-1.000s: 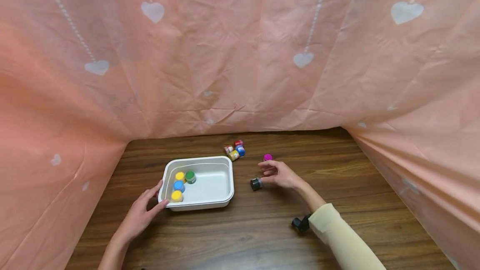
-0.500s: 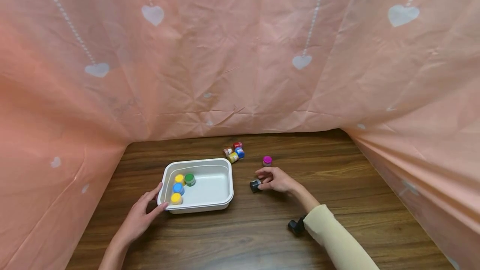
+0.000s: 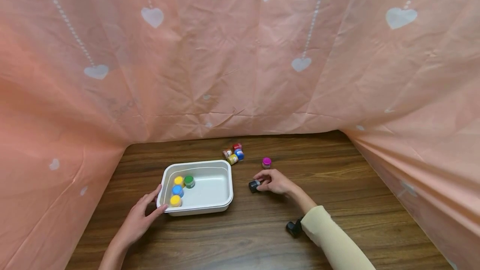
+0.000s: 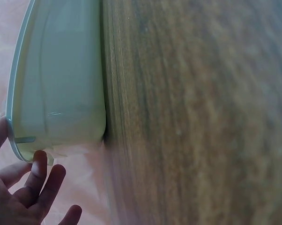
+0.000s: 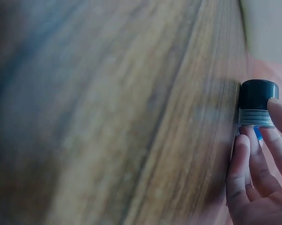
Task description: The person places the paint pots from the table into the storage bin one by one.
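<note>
Black-lidded jar: found on its side at the table, to the right of the tray; whether it is touching the wood or slightly raised cannot be told.
Right hand: clamped on the black-lidded jar, with the thumb laid against the lid and fingers set at the clear body's end.
Jar weight: judged light, easily borne by a fingertip pinch.
Jar stiffness: hard plastic is suggested by the glossy lid and clear ringed body; little give is to be expected.
Jar slip: the smooth lid may be slid over by dry fingers, and rolling is invited by the round side.
Jar breakage: thought unlikely under a modest squeeze.
Best hold: across the lid's side, thumb opposed to fingers; twisting the lid is better avoided.
Left hand: closed around the tray's near left corner, by the rim.
Tray handling: thin, light plastic is judged; its wall might be flexed, so the rim is better held.
</note>
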{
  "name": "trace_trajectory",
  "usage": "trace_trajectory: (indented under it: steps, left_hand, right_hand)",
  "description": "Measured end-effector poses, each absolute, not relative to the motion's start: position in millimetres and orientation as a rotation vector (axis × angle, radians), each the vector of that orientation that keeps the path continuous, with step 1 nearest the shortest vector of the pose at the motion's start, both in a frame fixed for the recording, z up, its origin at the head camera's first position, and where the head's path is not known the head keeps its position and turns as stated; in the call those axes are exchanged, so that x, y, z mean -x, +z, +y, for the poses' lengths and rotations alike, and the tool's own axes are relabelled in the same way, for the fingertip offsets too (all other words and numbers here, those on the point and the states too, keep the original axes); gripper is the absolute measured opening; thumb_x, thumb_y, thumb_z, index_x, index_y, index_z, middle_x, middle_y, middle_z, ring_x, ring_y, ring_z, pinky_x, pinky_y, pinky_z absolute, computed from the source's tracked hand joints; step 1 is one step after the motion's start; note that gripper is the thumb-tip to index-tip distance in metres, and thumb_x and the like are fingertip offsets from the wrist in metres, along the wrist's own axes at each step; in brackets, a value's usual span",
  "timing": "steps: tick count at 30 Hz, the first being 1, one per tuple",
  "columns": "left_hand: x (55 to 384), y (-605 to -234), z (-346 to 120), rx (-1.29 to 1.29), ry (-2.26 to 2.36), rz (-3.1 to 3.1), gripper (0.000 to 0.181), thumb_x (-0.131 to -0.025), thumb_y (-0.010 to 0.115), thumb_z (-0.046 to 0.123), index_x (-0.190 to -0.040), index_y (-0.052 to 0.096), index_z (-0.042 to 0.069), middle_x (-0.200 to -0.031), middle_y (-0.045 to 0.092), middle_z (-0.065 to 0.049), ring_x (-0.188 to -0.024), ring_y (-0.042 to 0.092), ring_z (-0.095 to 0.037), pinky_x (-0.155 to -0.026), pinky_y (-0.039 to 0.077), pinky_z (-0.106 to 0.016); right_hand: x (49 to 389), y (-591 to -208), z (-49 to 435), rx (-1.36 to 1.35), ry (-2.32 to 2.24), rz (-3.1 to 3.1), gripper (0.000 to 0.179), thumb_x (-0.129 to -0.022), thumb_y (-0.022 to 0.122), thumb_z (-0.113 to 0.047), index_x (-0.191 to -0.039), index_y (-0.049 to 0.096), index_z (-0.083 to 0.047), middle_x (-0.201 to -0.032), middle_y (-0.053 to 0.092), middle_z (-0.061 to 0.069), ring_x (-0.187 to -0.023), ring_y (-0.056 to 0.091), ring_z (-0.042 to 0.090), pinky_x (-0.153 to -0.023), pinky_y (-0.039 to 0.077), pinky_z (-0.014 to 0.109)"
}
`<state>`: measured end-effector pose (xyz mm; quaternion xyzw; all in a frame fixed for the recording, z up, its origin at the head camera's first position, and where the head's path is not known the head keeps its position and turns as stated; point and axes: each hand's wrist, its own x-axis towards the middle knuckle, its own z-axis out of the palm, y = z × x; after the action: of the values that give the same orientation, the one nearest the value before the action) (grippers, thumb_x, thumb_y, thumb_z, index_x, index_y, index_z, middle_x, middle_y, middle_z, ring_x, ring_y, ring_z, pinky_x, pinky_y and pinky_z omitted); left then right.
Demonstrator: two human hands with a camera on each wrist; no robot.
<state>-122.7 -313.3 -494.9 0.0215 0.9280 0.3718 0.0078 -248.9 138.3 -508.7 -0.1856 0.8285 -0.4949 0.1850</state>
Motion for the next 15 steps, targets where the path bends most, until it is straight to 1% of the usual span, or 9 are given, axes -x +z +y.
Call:
trace_trajectory:
  steps: [6,10,15]
  left_hand:
    - [122.7,-495.7,-312.3,-0.077,1.163,2.91,0.076,-0.1,0.068,0.044,-0.162,0.037,0.013,-0.126,0.058,-0.012,-0.118,0.049,-0.03,-0.104,0.04,-0.058]
    - [122.9,-496.5,-312.7,-0.083,1.162,2.914,0.076,-0.1,0.067,0.045,-0.161,0.038,0.013,-0.123,0.058,-0.011,-0.117,0.049,-0.03,-0.104,0.04,-0.059]
    - [123.0,-496.5,-313.4,-0.091,1.167,2.933,0.075,-0.1,0.068,0.045,-0.161,0.038,0.013,-0.126,0.059,-0.012,-0.118,0.049,-0.03,-0.105,0.04,-0.06]
  right_hand:
    - [249.9,-510.7,140.2,0.56,-1.402,2.342,0.031,-0.089,0.078,0.0,-0.117,0.068,0.008,-0.108,0.07,0.02,-0.09,0.066,0.019,-0.077,0.052,0.025]
    - [250.1,-509.7,140.6,0.537,-1.399,2.341,0.029,-0.087,0.081,-0.001,-0.111,0.068,0.008,-0.102,0.069,0.018,-0.09,0.065,0.018,-0.077,0.052,0.024]
    - [250.1,-509.0,141.8,0.536,-1.444,2.325,0.029,-0.087,0.081,-0.001,-0.109,0.067,0.009,-0.101,0.069,0.018,-0.091,0.067,0.019,-0.078,0.054,0.024]
